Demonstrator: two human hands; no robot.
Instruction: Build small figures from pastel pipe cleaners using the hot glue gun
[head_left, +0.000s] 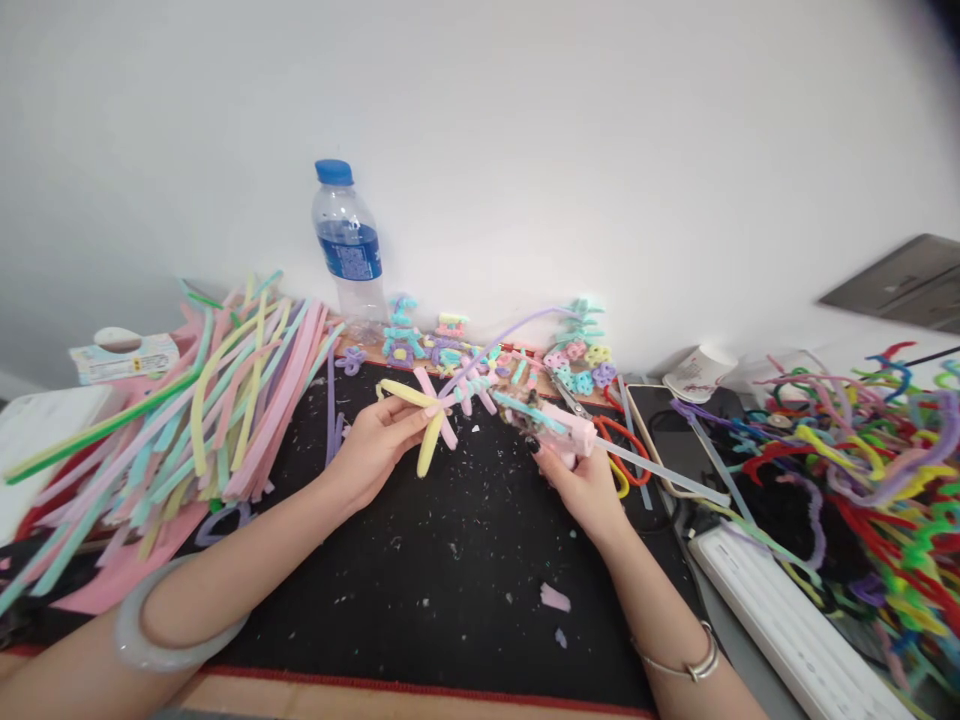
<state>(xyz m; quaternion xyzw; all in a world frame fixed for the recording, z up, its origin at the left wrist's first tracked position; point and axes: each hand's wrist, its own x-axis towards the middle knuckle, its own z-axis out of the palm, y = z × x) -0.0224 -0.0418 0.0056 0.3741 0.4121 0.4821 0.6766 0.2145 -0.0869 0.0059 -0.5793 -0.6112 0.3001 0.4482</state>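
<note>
Our left hand [382, 440] pinches a yellow-and-pink cross of fuzzy stems [430, 445] and our right hand [592, 492] grips a pale-pink plastic glue gun [571, 430] above a black mat [450, 575] — seemingly mid-gluing, the next move calling for steady aim.

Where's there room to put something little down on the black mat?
The roomiest bit of the black mat is its middle front, between the forearms and the red edge; just little scraps lie there. It's crowded behind the glue gun, where fuzzy flowers sit, and at both sides: fuzzy strips on the left, a tangled colourful pile on the right.
</note>
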